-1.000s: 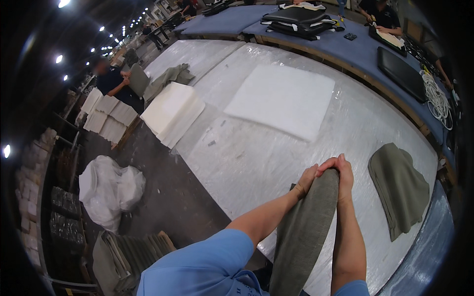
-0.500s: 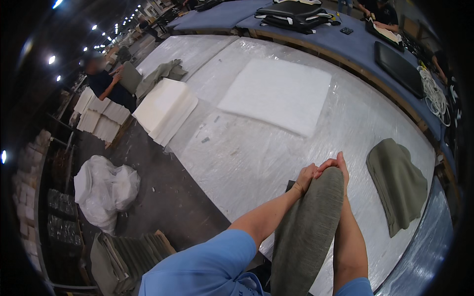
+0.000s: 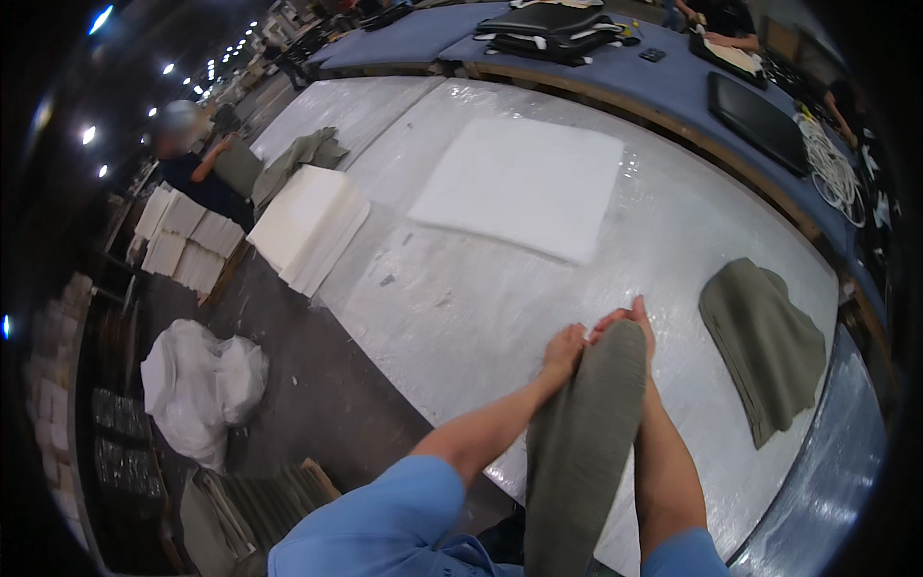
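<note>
A grey-green fabric-covered cushion (image 3: 586,452) stands on edge between my forearms, its rounded end pointing away from me. My left hand (image 3: 565,350) grips its left side near that end, fingers partly hidden. Curled round the far tip is my right hand (image 3: 635,322), its fingertips over the top and its palm hidden behind the fabric. On the plastic-wrapped table (image 3: 481,317) beyond lies a square white sheet of batting (image 3: 519,188). To the right rests a folded stack of grey-green fabric covers (image 3: 764,346).
At the left table edge sits a stack of white foam pads (image 3: 308,226), a person (image 3: 197,173) behind it handling a grey-green piece. A plastic-wrapped bundle (image 3: 202,380) and a row of grey-green cushions (image 3: 250,510) stand lower left. A blue table (image 3: 663,87) carries black cushions and white cord (image 3: 832,173).
My left hand has slid slightly down and left along the cushion, away from my right fingers. The cushion and the right hand have shifted a little left in view.
</note>
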The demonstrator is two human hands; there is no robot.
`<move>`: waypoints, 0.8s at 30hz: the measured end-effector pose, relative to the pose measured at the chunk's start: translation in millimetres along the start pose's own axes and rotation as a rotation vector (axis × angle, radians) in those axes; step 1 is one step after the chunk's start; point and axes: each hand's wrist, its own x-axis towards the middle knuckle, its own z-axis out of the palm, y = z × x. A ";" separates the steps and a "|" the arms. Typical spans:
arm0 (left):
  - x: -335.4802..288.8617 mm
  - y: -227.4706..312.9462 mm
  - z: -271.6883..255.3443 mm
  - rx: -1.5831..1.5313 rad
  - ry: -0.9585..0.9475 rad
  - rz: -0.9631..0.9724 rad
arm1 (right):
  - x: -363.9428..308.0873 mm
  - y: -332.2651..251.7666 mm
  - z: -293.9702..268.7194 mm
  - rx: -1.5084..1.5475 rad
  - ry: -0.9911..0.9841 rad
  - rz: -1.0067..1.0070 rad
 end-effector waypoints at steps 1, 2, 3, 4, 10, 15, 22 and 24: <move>-2.0 5.5 -11.3 0.048 0.088 0.043 | 4.9 3.4 -2.6 0.002 -0.021 -0.001; 2.2 20.1 -30.3 0.032 0.139 0.096 | 9.0 8.9 -5.4 0.003 -0.036 0.002; -2.4 64.4 -32.2 -0.249 0.129 0.058 | 10.6 11.1 -20.0 -0.082 0.023 -0.051; -8.7 108.3 -41.0 -0.324 0.045 0.169 | 14.0 13.5 -23.9 -0.160 0.063 -0.088; -17.7 199.9 -61.1 -0.328 -0.533 0.239 | 9.5 16.4 17.7 -0.415 0.005 -0.512; -5.6 185.1 -59.2 -0.457 -0.555 0.150 | 2.0 5.5 5.7 -0.907 -0.013 -0.383; 6.6 146.3 -46.7 -0.562 -0.521 -0.043 | 14.5 32.3 -5.1 -0.627 0.079 -0.317; 6.4 133.4 -43.4 -0.544 -0.456 -0.024 | 9.4 39.6 -5.3 -0.584 0.124 -0.301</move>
